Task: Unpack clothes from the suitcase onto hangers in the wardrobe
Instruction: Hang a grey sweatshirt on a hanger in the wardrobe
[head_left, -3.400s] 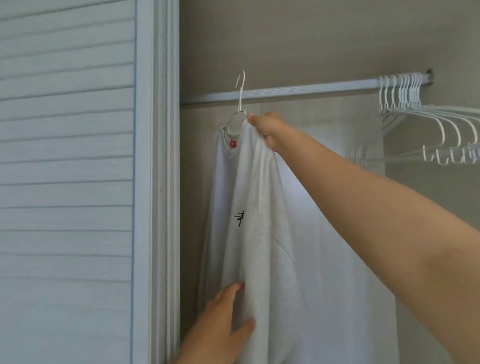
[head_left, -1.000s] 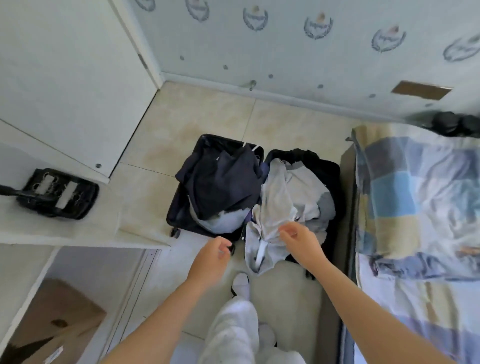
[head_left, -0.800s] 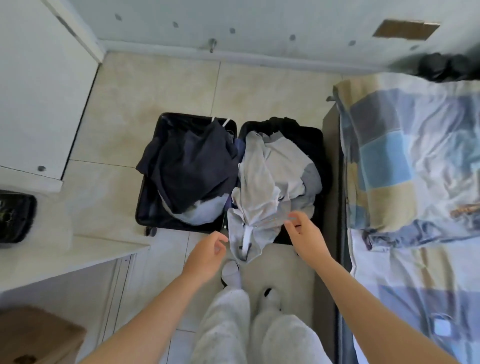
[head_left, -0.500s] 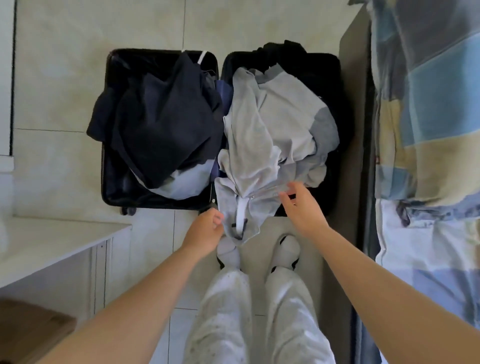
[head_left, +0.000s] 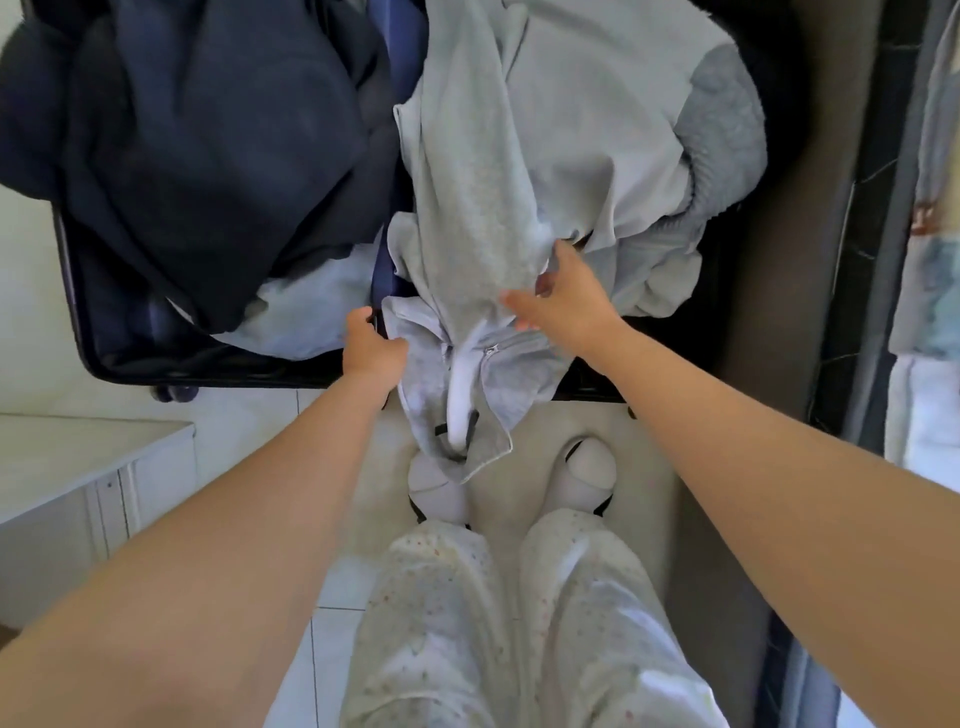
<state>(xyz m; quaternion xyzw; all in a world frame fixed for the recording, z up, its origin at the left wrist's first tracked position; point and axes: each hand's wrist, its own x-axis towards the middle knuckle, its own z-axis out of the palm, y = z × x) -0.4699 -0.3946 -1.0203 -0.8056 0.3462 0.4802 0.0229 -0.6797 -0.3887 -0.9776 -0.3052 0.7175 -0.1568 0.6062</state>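
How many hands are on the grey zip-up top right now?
2. The left hand touches the grey zip-up top at its left edge; the right hand lies on the cloth right of the zip. Whether either grips it is hidden.
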